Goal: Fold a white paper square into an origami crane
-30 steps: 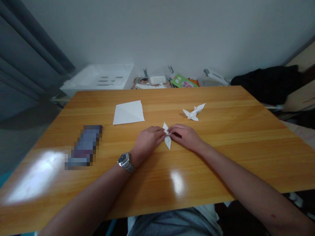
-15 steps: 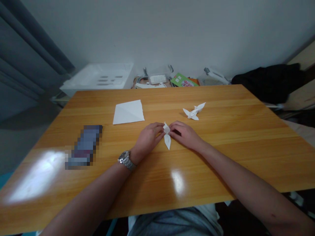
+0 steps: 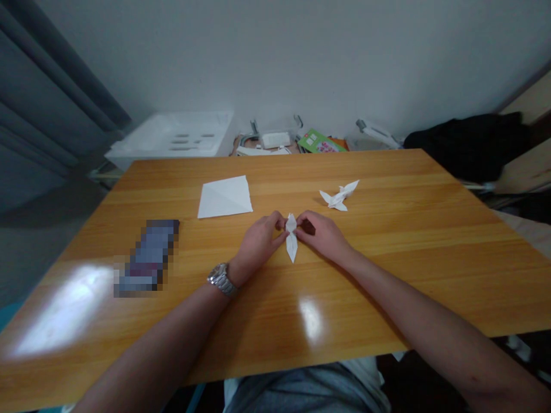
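Note:
A small folded white paper figure (image 3: 291,245) is pinched between my two hands near the middle of the wooden table (image 3: 387,229). My left hand (image 3: 259,236), with a metal watch (image 3: 221,279) on its wrist, grips the figure's left side with thumb and fingertips. From the right, my right hand (image 3: 323,234) pinches the opposite side. One pointed flap of the figure hangs toward me and another part rises at the far side. Beyond my right hand lies a second folded paper figure (image 3: 340,197), shaped like a bird with spread points. Fingertips hide the figure's sides.
A flat white paper sheet (image 3: 226,197) lies beyond my left hand. At the left is a pixelated phone-like object (image 3: 150,255). Behind the table's far edge stand a white tray-like box (image 3: 172,135), a green booklet (image 3: 321,141) and a dark cloth heap (image 3: 465,143).
The far part of the folded figure now stands up broader and more rounded. My left index finger has bent and lifted slightly; both hands stay in nearly the same place.

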Action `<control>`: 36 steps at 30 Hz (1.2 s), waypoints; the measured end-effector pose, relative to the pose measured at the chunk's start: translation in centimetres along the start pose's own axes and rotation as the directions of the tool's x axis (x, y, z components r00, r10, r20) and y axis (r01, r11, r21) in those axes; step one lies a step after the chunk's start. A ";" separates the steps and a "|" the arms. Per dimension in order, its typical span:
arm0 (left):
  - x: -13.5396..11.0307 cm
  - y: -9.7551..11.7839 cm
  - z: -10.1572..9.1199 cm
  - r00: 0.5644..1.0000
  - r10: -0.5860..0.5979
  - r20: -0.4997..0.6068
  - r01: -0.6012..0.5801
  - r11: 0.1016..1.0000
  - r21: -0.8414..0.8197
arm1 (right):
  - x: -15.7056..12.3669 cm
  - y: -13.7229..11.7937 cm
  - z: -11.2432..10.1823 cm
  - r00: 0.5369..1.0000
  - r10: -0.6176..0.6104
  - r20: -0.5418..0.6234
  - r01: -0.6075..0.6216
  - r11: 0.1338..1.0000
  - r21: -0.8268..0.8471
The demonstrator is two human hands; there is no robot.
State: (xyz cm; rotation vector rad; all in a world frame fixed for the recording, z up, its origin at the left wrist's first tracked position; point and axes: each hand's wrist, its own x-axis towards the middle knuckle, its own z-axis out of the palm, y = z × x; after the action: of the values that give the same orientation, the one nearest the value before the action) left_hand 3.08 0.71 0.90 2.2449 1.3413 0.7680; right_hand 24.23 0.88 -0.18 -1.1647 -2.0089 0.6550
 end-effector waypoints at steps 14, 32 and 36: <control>-0.2 -0.6 0.1 0.992 0.126 0.019 -0.127 0.991 0.044 | -0.1 0.4 0.0 0.990 -0.136 -0.034 0.131 0.984 -0.124; -0.9 0.8 -0.3 0.981 0.183 0.058 -0.191 0.958 0.212 | -0.7 0.0 -0.5 0.967 -0.238 0.092 0.255 0.909 -0.331; -1.0 0.8 -0.4 0.985 0.171 0.026 -0.173 0.955 0.240 | -0.6 0.0 -0.7 0.959 -0.264 0.102 0.282 0.913 -0.293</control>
State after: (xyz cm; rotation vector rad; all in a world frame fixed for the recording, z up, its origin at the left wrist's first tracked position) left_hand 2.95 -0.47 1.47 2.5806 1.3107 0.6864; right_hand 25.01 0.39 0.04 -1.0122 -2.3289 0.2445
